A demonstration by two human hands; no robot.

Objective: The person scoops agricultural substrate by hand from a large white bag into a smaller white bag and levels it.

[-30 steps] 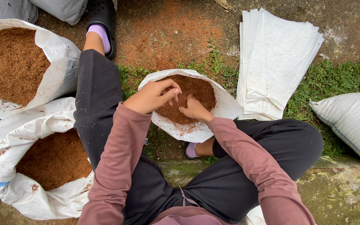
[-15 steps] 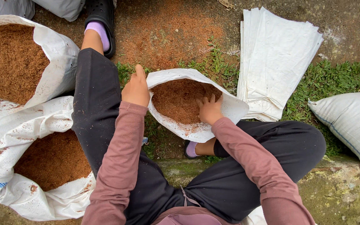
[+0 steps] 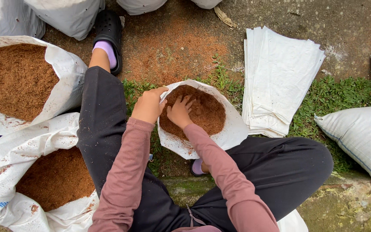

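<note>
A small white bag (image 3: pixel 232 131) stands open between my legs, filled with brown fibrous material (image 3: pixel 207 112). My left hand (image 3: pixel 148 105) grips the bag's left rim, fingers curled over the edge. My right hand (image 3: pixel 180 111) lies flat inside the bag, fingers spread, pressing on the brown material. Both arms wear dusty pink sleeves, and my legs are in dark trousers.
Two large white sacks of the same brown material sit at the left, one higher (image 3: pixel 67 68) and one lower (image 3: pixel 5 172). A stack of flat white bags (image 3: pixel 280 77) lies to the right. A filled white sack (image 3: pixel 361 137) is at the far right. Brown material is spilled on the concrete (image 3: pixel 172 47).
My left hand moved from the brown material to the bag's left rim and took hold of it. My right hand slid to the left part of the filling.
</note>
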